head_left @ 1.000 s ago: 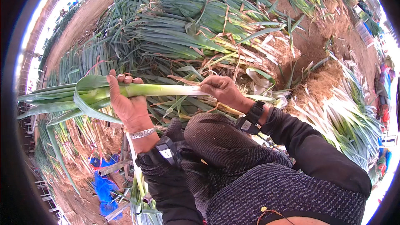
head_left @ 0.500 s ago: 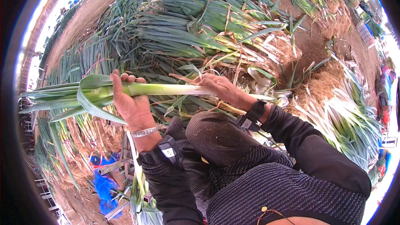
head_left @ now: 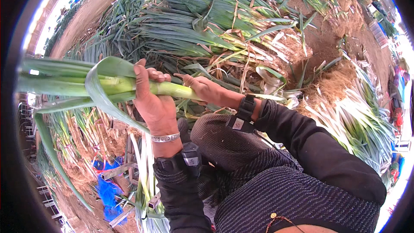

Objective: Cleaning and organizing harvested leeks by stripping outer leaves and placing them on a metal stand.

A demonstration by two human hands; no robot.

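Note:
A thick leek [head_left: 179, 90] lies level across the front of me, its broad green leaves [head_left: 60, 77] fanning out to the left. My left hand [head_left: 151, 92] is wrapped round it where the leaves meet the pale stalk. One long leaf loops over beside that hand, and another hangs down at the far left. My right hand [head_left: 207, 90] is closed round the stalk a little to the right, with a thin brownish strip sticking out by its fingers. The stalk's lower end is hidden behind the right hand and wrist.
A big heap of leeks [head_left: 185, 30] with dry roots lies ahead. To the right is a pile of white-stalked leeks [head_left: 353, 121]. Rooted bundles [head_left: 86, 142] stand at left, near a blue plastic sheet [head_left: 108, 194] and a wooden frame [head_left: 116, 171]. Several pale stalks [head_left: 142, 168] lie beside my left forearm.
The leek has come closer and shifted right at the left hand. My right hand has slid left along the stalk, nearer to the left hand.

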